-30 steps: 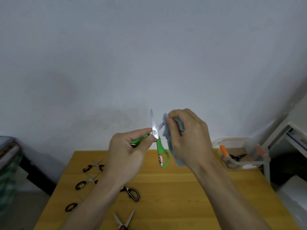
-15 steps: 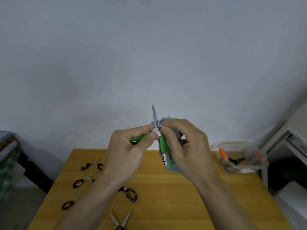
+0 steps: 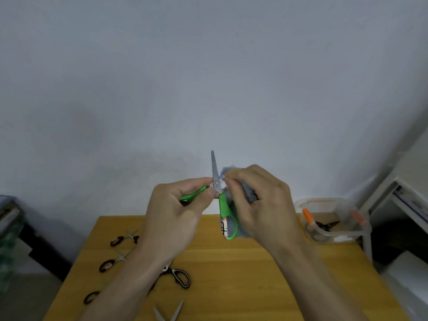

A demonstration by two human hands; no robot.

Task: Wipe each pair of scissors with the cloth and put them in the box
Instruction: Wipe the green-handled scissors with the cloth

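Observation:
My left hand (image 3: 178, 212) holds green-handled scissors (image 3: 223, 212) by one handle, blades spread, one blade pointing straight up. My right hand (image 3: 257, 202) grips a grey-blue cloth (image 3: 249, 193) pressed against the scissors just right of the pivot; the second blade is hidden in the cloth. Both hands hover above the far part of a wooden table (image 3: 231, 274). A clear plastic box (image 3: 333, 218) with orange latches stands at the table's far right corner and holds dark scissors (image 3: 326, 224).
Several small scissors lie at the table's left, such as the brown-handled scissors (image 3: 124, 238) and the black-handled scissors (image 3: 178, 275). Open blades of another pair (image 3: 168, 312) show at the near edge. A white shelf (image 3: 405, 205) stands right; dark furniture (image 3: 14, 218) stands left.
My right hand has slid the cloth from the scissors' handle area back up to beside the pivot. The left hand keeps its grip, and the view has shifted slightly.

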